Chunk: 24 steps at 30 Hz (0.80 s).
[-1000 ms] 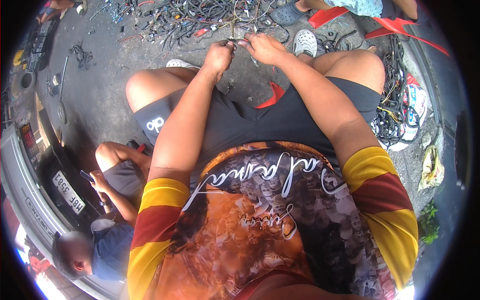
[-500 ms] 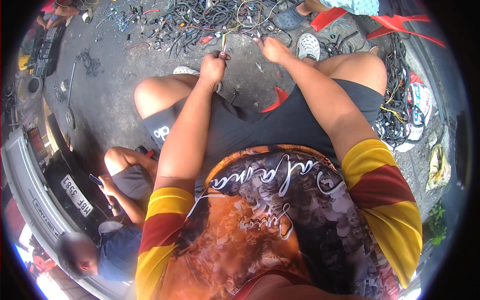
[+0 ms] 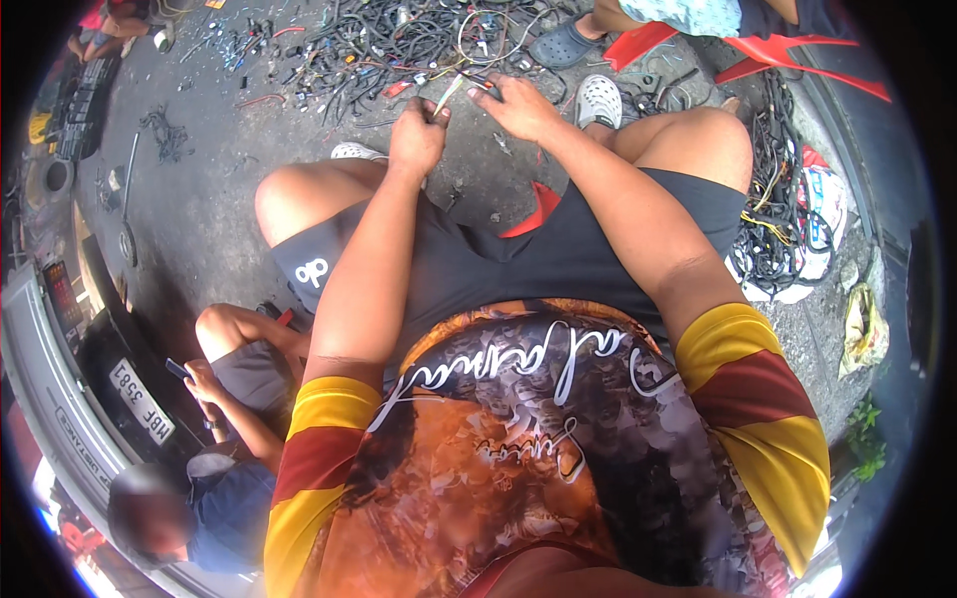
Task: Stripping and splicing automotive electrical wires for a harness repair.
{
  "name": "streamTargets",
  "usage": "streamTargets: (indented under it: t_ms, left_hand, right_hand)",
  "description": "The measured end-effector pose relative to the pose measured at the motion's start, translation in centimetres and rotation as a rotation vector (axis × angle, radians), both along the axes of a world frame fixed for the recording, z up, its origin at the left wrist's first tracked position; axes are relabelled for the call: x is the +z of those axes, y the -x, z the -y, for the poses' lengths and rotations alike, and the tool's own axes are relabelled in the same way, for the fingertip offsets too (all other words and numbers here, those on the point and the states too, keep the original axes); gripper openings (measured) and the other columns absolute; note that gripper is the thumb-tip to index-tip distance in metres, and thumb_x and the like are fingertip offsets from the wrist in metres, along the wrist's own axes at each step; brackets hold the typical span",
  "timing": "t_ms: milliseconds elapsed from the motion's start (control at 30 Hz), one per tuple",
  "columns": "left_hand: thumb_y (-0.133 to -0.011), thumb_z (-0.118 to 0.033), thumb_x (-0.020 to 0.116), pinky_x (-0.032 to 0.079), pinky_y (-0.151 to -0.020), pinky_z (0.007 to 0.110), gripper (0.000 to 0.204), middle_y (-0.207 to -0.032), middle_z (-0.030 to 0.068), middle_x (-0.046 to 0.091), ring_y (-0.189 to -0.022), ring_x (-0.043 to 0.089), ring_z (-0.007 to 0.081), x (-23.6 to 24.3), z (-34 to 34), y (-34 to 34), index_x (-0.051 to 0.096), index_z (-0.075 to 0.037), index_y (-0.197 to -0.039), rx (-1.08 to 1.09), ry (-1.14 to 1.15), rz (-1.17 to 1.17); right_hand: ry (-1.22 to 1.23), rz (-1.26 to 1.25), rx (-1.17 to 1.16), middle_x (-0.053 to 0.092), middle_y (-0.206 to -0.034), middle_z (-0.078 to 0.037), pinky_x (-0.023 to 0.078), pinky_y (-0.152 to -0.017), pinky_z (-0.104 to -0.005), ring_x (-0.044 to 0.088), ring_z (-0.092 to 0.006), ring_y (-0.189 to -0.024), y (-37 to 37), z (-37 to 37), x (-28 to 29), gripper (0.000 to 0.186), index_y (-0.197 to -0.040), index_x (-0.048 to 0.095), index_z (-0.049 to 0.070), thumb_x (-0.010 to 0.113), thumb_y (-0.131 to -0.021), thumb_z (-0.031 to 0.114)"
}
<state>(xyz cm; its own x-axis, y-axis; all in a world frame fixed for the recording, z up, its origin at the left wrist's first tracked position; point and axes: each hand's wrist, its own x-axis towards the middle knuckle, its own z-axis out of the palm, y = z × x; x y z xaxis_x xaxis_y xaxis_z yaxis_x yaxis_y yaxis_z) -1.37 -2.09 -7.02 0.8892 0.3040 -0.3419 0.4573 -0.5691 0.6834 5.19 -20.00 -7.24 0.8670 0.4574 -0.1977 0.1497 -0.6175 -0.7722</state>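
Observation:
My left hand is closed around thin pale yellow-green wires, whose ends stick up past the thumb. Just to the right, my right hand is pinched, with the thumb and fingers at a slim dark piece that reaches toward the wires. Its kind is too small to make out. Both hands are above the ground, beyond my knees. Past them spreads a heap of cut black cables and connectors.
A person in a dark blue shirt sits at lower left with a phone, beside a vehicle's rear. Another person's grey clog and a red plastic chair are at the far right. Bundled cables lie by a sack.
The wires in my left hand now slant up to the right instead of standing nearly upright. My right hand has shifted slightly left and down, closer to the left hand. The whole view has shifted a little.

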Motion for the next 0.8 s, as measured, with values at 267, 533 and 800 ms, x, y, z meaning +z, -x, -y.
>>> streamTargets:
  t_ms: [267,533,800]
  left_hand:
    - [-0.081,-0.025,0.068,0.046,-0.07,0.041,0.03,-0.076,0.019,0.063,-0.073,0.062,0.033,1.1,-0.6,-0.4,0.056,0.0,-0.094,-0.09,-0.053,0.026]
    - [-0.082,-0.023,0.069,0.047,-0.067,0.035,0.03,-0.076,0.0154,0.064,-0.071,0.063,0.0245,6.2,-0.7,-1.1,0.058,0.001,-0.097,-0.176,-0.107,0.208]
    - [-0.086,-0.022,0.064,0.047,-0.069,0.037,0.025,-0.08,0.0153,0.063,-0.074,0.062,0.0284,6.9,-1.4,-1.6,0.061,-0.004,-0.103,-0.319,0.069,0.322]
  right_hand:
    - [-0.149,0.011,-0.146,0.066,-0.087,-0.018,0.049,-0.076,-0.04,0.063,-0.0308,-0.085,-0.7,-0.7,0.3,0.046,-0.101,0.06,-0.001,0.071,-0.076,0.036]
    - [-0.324,-0.043,-0.169,0.066,-0.076,-0.009,0.047,-0.066,-0.0306,0.061,-0.0155,-0.069,-1.1,-0.2,4.3,0.031,-0.093,0.063,0.001,0.077,-0.073,0.022]
    - [-0.588,-0.199,-0.186,0.063,-0.069,-0.002,0.043,-0.05,-0.0231,0.053,-0.0066,-0.055,-1.3,0.2,6.3,0.022,-0.092,0.063,0.002,0.075,-0.075,0.011]
